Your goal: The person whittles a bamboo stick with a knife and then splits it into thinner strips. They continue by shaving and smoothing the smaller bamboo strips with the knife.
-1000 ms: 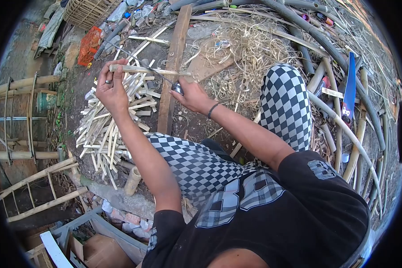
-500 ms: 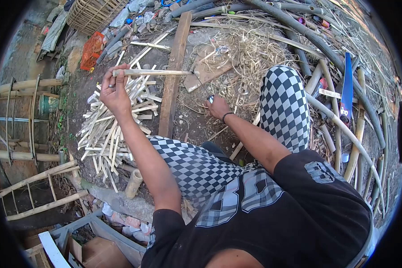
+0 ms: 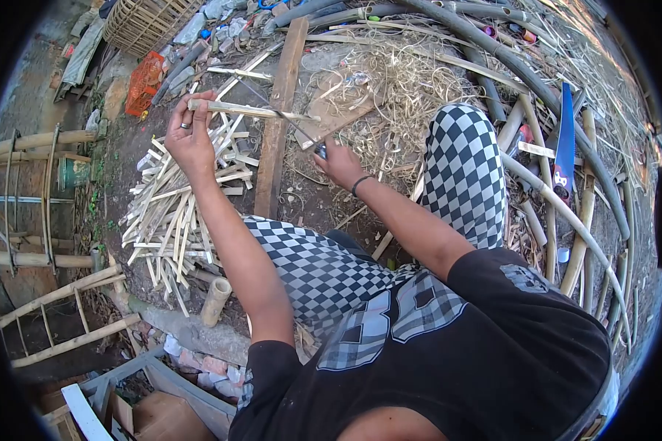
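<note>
My left hand, a ring on one finger, is closed on the end of a pale bamboo strip. The strip points right, raised over a wooden plank. My right hand is wrapped round the dark handle of a knife. Its long thin blade slants up and left, crossing the strip near the strip's right part. Whether the edge bites into the bamboo is too small to tell. Under my left forearm lies a heap of split bamboo strips.
Curly bamboo shavings cover the ground ahead, beside a flat board. A blue saw and bamboo poles lie to the right. An orange crate, a woven basket and a short bamboo piece are at left.
My right hand has moved up and left with the knife, and the blade now crosses farther left along the strip. My left hand keeps its hold, and the strip's right end tips slightly lower.
</note>
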A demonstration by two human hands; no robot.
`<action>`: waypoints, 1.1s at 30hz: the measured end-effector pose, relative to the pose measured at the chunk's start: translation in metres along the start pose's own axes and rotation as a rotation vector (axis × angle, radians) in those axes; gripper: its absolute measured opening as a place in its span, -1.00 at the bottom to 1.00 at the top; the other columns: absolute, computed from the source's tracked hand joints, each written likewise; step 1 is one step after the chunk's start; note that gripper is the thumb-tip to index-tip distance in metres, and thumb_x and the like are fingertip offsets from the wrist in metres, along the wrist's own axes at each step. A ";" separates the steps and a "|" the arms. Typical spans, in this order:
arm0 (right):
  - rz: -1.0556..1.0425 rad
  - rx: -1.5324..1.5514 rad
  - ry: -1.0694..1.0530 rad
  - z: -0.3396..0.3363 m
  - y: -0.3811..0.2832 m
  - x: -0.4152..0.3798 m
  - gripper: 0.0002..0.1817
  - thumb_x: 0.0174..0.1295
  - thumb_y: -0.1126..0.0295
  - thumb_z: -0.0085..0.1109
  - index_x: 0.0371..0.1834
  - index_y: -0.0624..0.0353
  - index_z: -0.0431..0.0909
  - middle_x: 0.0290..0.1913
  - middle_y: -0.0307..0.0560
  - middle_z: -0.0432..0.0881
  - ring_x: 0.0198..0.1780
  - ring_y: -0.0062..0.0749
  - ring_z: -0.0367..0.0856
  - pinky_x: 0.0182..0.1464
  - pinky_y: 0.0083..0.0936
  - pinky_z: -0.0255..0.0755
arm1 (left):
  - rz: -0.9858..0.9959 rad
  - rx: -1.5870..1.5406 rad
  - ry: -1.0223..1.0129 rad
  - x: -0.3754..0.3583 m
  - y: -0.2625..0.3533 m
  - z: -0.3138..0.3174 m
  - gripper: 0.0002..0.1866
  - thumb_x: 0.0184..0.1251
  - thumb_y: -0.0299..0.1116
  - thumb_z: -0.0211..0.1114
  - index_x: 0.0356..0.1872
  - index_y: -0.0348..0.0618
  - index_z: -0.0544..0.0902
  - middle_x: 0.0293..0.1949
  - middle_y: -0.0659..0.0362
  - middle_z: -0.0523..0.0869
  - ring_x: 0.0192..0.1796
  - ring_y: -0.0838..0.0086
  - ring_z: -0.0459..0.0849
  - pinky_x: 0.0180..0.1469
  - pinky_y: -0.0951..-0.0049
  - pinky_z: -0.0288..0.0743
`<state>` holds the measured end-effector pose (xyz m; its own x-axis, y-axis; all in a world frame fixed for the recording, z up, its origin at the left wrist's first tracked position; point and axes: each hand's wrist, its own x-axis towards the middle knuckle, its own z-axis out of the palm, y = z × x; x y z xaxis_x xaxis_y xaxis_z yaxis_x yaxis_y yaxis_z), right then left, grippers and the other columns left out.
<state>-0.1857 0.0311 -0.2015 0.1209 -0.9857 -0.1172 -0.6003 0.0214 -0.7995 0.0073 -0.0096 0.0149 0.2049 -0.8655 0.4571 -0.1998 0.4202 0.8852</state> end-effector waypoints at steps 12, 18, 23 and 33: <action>0.352 0.071 -0.055 0.032 0.055 0.008 -0.39 0.21 -0.11 0.16 -0.31 0.39 0.67 -0.24 0.35 0.70 -0.11 0.16 0.70 -0.01 -0.10 0.55 | -0.025 -0.010 -0.028 -0.004 -0.002 -0.018 -0.76 0.42 -0.54 0.25 0.04 -0.39 0.54 0.00 -0.05 0.71 0.08 0.29 0.70 0.17 0.37 0.61; 0.147 0.125 -0.027 0.011 0.004 0.017 -0.42 0.25 -0.05 0.11 -0.22 0.41 0.65 -0.20 0.36 0.70 -0.08 0.20 0.69 0.05 -0.09 0.53 | 0.056 0.112 -0.064 -0.005 -0.007 -0.025 -0.75 0.42 -0.56 0.23 0.08 -0.31 0.58 0.06 0.04 0.69 0.13 0.34 0.68 0.23 0.42 0.52; -0.036 0.169 -0.020 -0.022 -0.056 -0.004 -0.41 0.31 -0.06 0.13 -0.09 0.41 0.55 -0.26 0.42 0.67 -0.12 0.29 0.67 -0.01 -0.01 0.54 | 0.208 0.323 -0.003 -0.009 -0.004 -0.027 -0.80 0.33 -0.62 0.30 -0.04 -0.29 0.64 -0.05 0.15 0.66 -0.12 0.54 0.64 -0.01 0.53 0.53; -0.333 0.309 0.082 -0.049 -0.113 -0.038 -0.51 0.33 0.03 0.19 -0.20 0.37 0.48 -0.49 0.28 0.62 -0.36 0.23 0.67 -0.28 -0.04 0.53 | 0.160 0.320 -0.081 -0.013 -0.002 -0.024 -0.81 0.32 -0.62 0.33 -0.07 -0.28 0.65 -0.10 0.16 0.71 -0.32 0.74 0.55 -0.31 0.71 0.41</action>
<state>-0.1615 0.0579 -0.0776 0.1967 -0.9570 0.2131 -0.2737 -0.2623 -0.9254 0.0276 0.0073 0.0091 0.0731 -0.8200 0.5677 -0.5153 0.4563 0.7254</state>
